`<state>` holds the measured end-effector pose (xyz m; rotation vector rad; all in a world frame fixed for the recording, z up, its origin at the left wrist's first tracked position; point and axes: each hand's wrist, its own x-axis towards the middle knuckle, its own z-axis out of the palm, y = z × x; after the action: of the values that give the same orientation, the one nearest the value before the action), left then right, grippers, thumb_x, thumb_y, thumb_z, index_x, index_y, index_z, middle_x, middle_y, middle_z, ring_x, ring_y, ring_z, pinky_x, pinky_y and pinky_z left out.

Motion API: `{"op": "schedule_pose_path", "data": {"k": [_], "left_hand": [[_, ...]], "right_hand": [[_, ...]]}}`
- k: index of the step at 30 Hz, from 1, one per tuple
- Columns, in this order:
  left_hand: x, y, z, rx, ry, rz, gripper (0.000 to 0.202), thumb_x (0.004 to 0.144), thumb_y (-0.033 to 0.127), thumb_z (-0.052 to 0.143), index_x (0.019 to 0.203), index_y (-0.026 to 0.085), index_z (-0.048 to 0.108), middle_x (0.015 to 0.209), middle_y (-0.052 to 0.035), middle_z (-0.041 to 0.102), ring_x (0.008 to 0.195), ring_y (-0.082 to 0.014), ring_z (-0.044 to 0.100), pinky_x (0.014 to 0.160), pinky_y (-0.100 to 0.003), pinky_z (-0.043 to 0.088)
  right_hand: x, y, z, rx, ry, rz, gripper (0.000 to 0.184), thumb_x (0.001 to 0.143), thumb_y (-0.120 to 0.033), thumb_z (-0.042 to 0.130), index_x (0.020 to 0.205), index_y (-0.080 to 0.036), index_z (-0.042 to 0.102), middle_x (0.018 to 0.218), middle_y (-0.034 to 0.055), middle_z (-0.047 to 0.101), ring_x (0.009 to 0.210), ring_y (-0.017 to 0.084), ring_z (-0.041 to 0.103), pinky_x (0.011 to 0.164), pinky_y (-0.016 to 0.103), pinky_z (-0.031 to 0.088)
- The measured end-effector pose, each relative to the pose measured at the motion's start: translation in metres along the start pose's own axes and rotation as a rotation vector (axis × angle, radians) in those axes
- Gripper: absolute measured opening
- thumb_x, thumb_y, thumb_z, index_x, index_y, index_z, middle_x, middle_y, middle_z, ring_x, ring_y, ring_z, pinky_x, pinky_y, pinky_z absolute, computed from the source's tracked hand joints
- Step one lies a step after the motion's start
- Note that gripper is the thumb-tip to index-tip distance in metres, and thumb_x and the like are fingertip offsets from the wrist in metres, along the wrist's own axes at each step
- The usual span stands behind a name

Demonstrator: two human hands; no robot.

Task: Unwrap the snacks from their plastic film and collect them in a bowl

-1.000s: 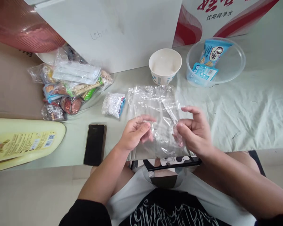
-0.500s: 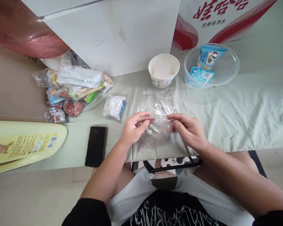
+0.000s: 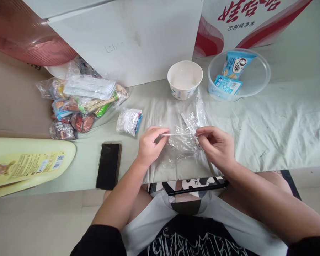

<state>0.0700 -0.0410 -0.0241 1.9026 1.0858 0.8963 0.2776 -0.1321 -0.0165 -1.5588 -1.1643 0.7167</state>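
I see a bowl (image 3: 185, 79) and a tub (image 3: 258, 74) holding blue packets at the back of the table (image 3: 269, 124). A small packet (image 3: 129, 121) and a phone (image 3: 108, 165) lie left of my hands. My left hand (image 3: 149, 145) and right hand (image 3: 216, 147) each pinch the top edge of a clear bag (image 3: 184, 142), which is stretched between them over the table's near edge.

left hand (image 3: 148, 146) and right hand (image 3: 216, 146) drawn apart, clear plastic bag (image 3: 183, 135) edge now stretched taut between them
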Motion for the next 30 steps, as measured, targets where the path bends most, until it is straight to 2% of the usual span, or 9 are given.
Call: {"op": "schedule_pose_path", "data": {"k": [3, 6, 9, 14, 16, 19, 23, 26, 30], "left_hand": [[0.001, 0.000, 0.000, 0.091, 0.049, 0.123, 0.008, 0.083, 0.028, 0.071, 0.082, 0.026, 0.078, 0.087, -0.0057, 0.067, 0.084, -0.0209, 0.064, 0.081, -0.038, 0.055], [-0.001, 0.003, -0.004, 0.084, 0.085, 0.150, 0.006, 0.079, 0.028, 0.071, 0.075, 0.025, 0.075, 0.111, -0.0095, 0.066, 0.110, -0.0265, 0.064, 0.095, -0.044, 0.053], [-0.002, 0.010, -0.008, -0.088, -0.071, 0.112, 0.012, 0.081, 0.028, 0.067, 0.071, 0.023, 0.068, 0.121, -0.0104, 0.071, 0.134, -0.0330, 0.056, 0.112, -0.054, 0.044], [-0.003, 0.016, -0.011, -0.321, -0.222, -0.021, 0.007, 0.081, 0.026, 0.068, 0.075, 0.022, 0.070, 0.081, -0.0049, 0.078, 0.088, -0.0248, 0.076, 0.106, -0.051, 0.050], [-0.004, 0.016, -0.011, -0.363, -0.201, -0.096, 0.007, 0.081, 0.027, 0.070, 0.076, 0.022, 0.070, 0.069, -0.0016, 0.074, 0.068, -0.0187, 0.071, 0.085, -0.040, 0.058], [-0.004, 0.016, -0.008, -0.499, -0.185, -0.242, 0.014, 0.082, 0.034, 0.072, 0.078, 0.021, 0.068, 0.057, 0.0020, 0.065, 0.047, -0.0131, 0.059, 0.051, -0.027, 0.050], [0.000, 0.017, -0.001, -0.685, -0.095, -0.417, 0.024, 0.080, 0.041, 0.076, 0.082, 0.021, 0.063, 0.055, 0.0065, 0.057, 0.040, -0.0086, 0.051, 0.040, -0.022, 0.044], [0.004, 0.016, 0.004, -0.716, -0.029, -0.517, 0.030, 0.075, 0.042, 0.079, 0.082, 0.021, 0.059, 0.065, 0.0055, 0.061, 0.045, -0.0089, 0.057, 0.037, -0.019, 0.043], [0.006, 0.012, 0.007, -0.741, 0.014, -0.586, 0.035, 0.074, 0.046, 0.079, 0.085, 0.022, 0.055, 0.073, 0.0020, 0.068, 0.054, -0.0132, 0.064, 0.033, -0.018, 0.041]], "right_hand": [[-0.001, 0.003, -0.003, -0.014, -0.003, -0.066, 0.017, 0.089, -0.020, 0.055, 0.096, -0.025, 0.069, 0.077, 0.0009, 0.065, 0.062, 0.014, 0.057, 0.059, 0.031, 0.050], [0.003, 0.007, -0.006, -0.096, -0.051, -0.213, 0.027, 0.088, -0.030, 0.062, 0.115, -0.027, 0.067, 0.086, 0.0037, 0.058, 0.074, 0.019, 0.057, 0.067, 0.036, 0.054], [0.008, 0.011, -0.005, -0.255, -0.072, -0.387, 0.038, 0.081, -0.041, 0.073, 0.117, -0.027, 0.069, 0.095, 0.0069, 0.052, 0.092, 0.025, 0.056, 0.083, 0.046, 0.054], [0.008, 0.008, -0.002, -0.207, -0.135, -0.537, 0.008, 0.083, -0.025, 0.068, 0.080, -0.025, 0.061, 0.112, 0.0088, 0.065, 0.120, 0.032, 0.060, 0.104, 0.055, 0.045], [0.005, 0.003, -0.004, -0.081, -0.201, -0.439, 0.012, 0.086, -0.021, 0.065, 0.080, -0.025, 0.055, 0.091, 0.0033, 0.070, 0.096, 0.024, 0.069, 0.096, 0.048, 0.051], [0.003, -0.002, -0.007, 0.177, -0.252, -0.076, 0.008, 0.092, -0.026, 0.060, 0.093, -0.026, 0.052, 0.064, -0.0055, 0.059, 0.055, 0.013, 0.058, 0.060, 0.031, 0.050], [0.006, 0.004, -0.007, 0.488, -0.275, 0.294, 0.027, 0.095, -0.039, 0.052, 0.118, -0.027, 0.046, 0.066, -0.0066, 0.056, 0.052, 0.012, 0.055, 0.052, 0.027, 0.047], [0.009, 0.011, -0.005, 0.534, -0.277, 0.286, 0.045, 0.089, -0.049, 0.060, 0.126, -0.028, 0.044, 0.096, 0.0017, 0.061, 0.078, 0.016, 0.065, 0.064, 0.031, 0.056], [0.006, 0.016, -0.003, 0.331, -0.129, 0.012, 0.043, 0.082, -0.042, 0.074, 0.116, -0.029, 0.050, 0.116, 0.0047, 0.054, 0.106, 0.020, 0.059, 0.082, 0.035, 0.056]]}}
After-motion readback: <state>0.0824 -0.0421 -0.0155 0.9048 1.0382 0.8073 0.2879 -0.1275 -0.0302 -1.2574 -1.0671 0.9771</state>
